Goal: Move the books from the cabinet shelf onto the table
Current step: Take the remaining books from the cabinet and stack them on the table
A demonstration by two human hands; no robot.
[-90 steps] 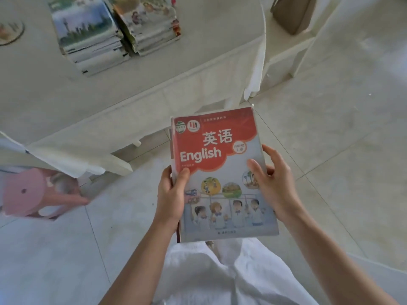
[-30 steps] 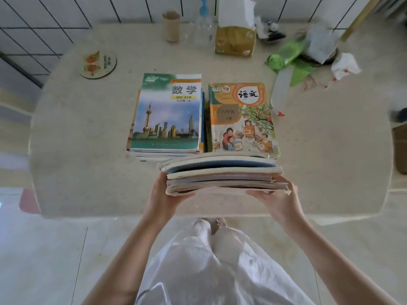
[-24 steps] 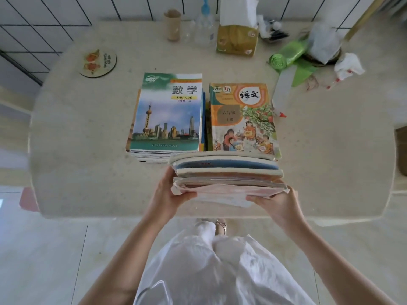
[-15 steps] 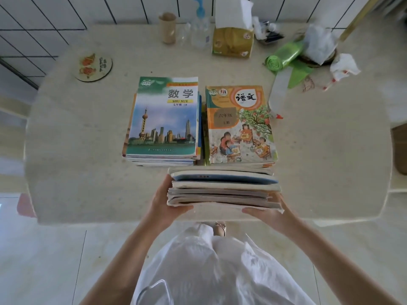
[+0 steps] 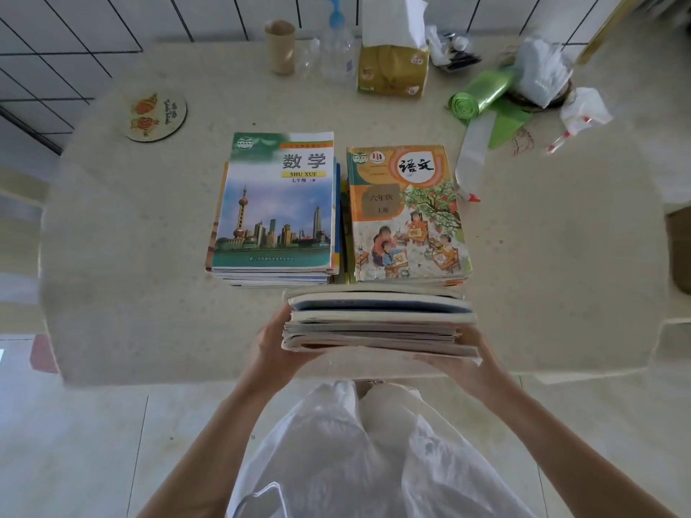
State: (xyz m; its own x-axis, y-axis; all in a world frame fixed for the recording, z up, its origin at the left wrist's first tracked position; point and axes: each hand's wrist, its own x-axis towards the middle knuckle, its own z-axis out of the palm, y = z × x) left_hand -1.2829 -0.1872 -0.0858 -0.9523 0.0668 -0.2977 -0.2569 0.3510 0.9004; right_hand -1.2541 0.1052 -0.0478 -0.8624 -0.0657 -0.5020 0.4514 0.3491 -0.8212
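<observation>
Premises appear domestic, a lived-in room of a home. A pale speckled table [image 5: 131,256] stands on a light tiled floor [image 5: 74,443], its far edge against a white-tiled wall [image 5: 74,39] with dark grout lines. Along that far edge: a tissue box [image 5: 392,71] with a sheet standing up, a clear spray bottle [image 5: 338,50], a bare cardboard tube [image 5: 280,46]. At the far right corner, a green roll of bin bags [image 5: 480,97] and crumpled white plastic bags [image 5: 542,74]. A printed round coaster [image 5: 156,115] lies near the far left corner. School textbooks [image 5: 280,207] are stacked mid-table.
</observation>
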